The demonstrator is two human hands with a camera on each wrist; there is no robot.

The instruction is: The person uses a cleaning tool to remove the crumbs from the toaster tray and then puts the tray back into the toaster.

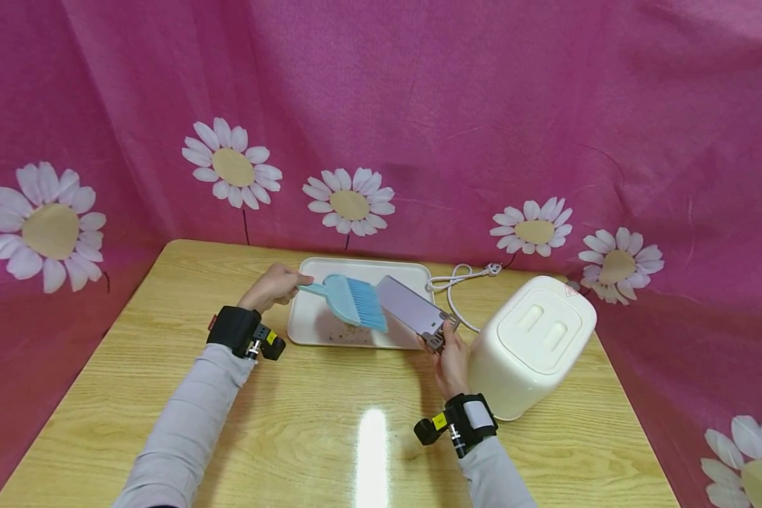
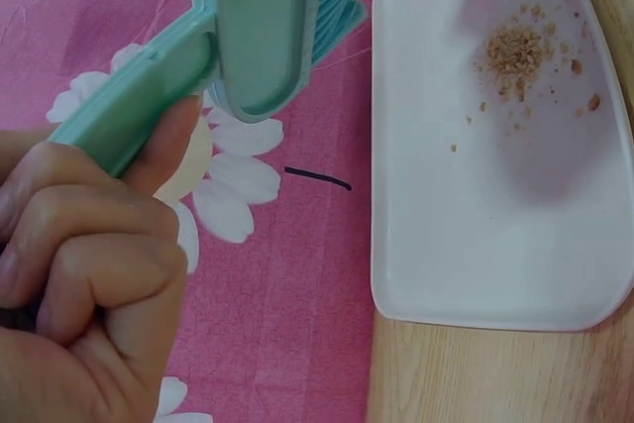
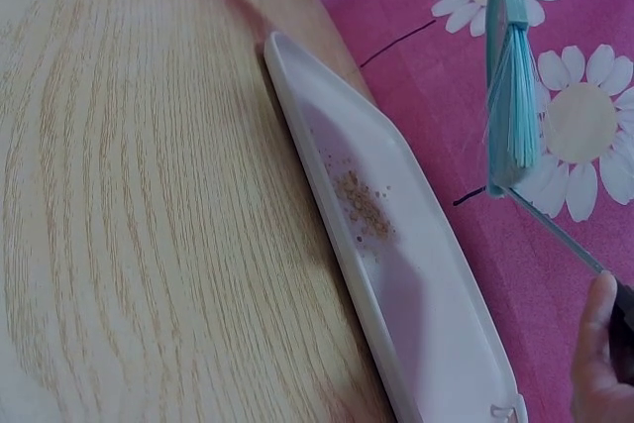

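My left hand [image 1: 273, 286] grips the handle of a light-blue hand brush [image 1: 341, 300], its bristles pointing right. In the left wrist view the fingers curl round that handle. The thumb of my right hand [image 1: 452, 363] lies on the dark slotted end of a flat grey crumb tray [image 1: 406, 303], which it pinches. The crumb tray's far end is right at the bristles, and both are held over a white rectangular tray [image 1: 301, 331]. A small heap of brown crumbs [image 2: 515, 56] lies in the white tray, with loose bits scattered round it.
A cream toaster [image 1: 514, 367] with two slots on top stands at the right, close to my right hand. Its white cord and plug [image 1: 492, 269] lie behind it. A pink flowered cloth [image 1: 432, 141] hangs along the back of the wooden table [image 1: 292, 423].
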